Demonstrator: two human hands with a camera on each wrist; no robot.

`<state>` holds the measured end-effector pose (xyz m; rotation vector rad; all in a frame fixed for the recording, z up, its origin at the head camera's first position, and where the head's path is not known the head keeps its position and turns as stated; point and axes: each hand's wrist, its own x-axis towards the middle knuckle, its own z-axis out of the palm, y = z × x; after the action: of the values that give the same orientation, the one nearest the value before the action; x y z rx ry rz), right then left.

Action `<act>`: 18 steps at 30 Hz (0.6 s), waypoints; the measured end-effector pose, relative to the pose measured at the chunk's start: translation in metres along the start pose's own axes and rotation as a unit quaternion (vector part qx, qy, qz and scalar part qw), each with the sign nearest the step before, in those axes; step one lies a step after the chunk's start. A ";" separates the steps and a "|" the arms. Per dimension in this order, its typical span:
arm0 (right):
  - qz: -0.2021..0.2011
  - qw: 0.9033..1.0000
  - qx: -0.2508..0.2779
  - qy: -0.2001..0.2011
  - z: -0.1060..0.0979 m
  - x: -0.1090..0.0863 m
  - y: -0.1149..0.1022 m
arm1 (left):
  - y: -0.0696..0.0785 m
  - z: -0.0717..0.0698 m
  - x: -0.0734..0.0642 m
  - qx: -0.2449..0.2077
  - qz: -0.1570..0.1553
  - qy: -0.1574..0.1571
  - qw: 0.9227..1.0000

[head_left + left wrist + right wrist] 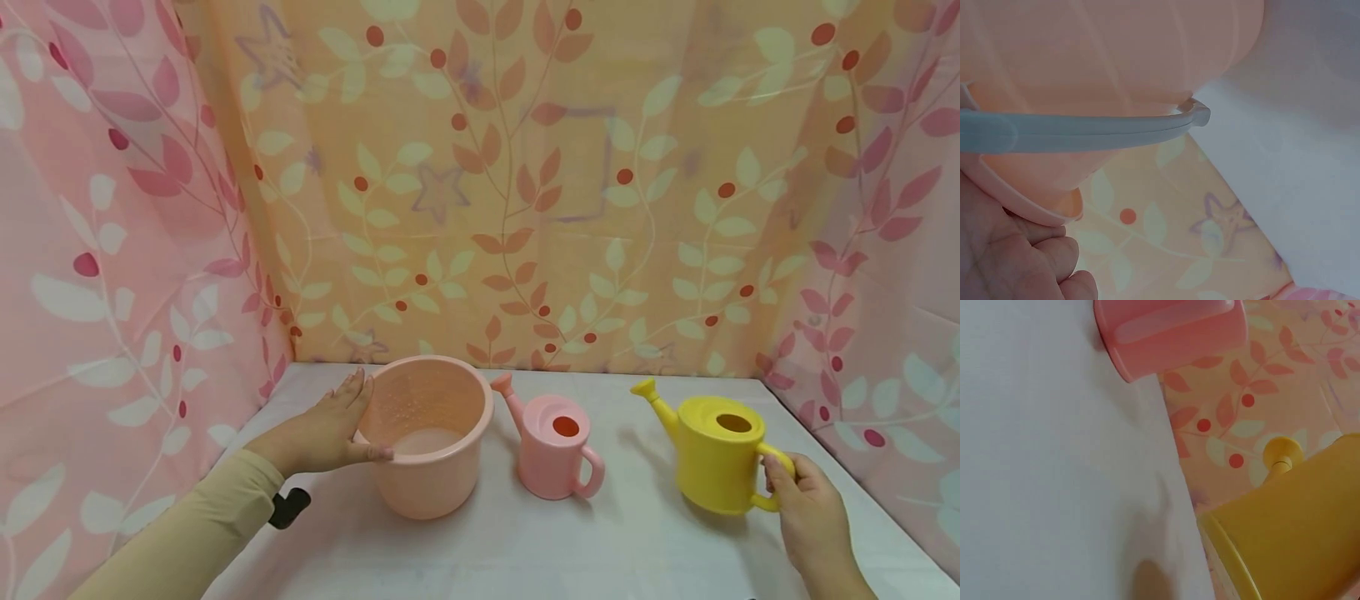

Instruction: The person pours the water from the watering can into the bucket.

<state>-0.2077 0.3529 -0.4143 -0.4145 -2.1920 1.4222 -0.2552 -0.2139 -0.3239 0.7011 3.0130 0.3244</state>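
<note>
My left hand (322, 429) rests on the left side of a peach plastic bucket (431, 492), fingers extended and thumb lying over the front rim. In the left wrist view, its fingers (1054, 256) touch the rim, and a curved grey band (1085, 133) crosses before the bucket wall. My right hand (813, 512) grips the handle of a yellow watering can (716, 462), whose spout points left. The can appears held slightly above the table, its shadow apart from it. Between bucket and yellow can stands a smaller pink watering can (543, 462), upright, handle to the right.
A white cloth covers the table (592, 550). Behind it hangs an orange leaf-patterned curtain (540, 275), with pink patterned curtains (112, 350) along both sides. The pink can's spout head is close to the bucket's right rim.
</note>
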 end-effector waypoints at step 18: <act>-0.104 0.993 -0.048 -0.026 -0.015 0.011 -0.079 | -0.001 0.000 -0.001 0.002 0.003 0.002 1.000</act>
<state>-0.2078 0.3375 -0.3349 -0.1753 -2.2766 1.2336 -0.2550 -0.2149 -0.3236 0.7104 3.0170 0.3200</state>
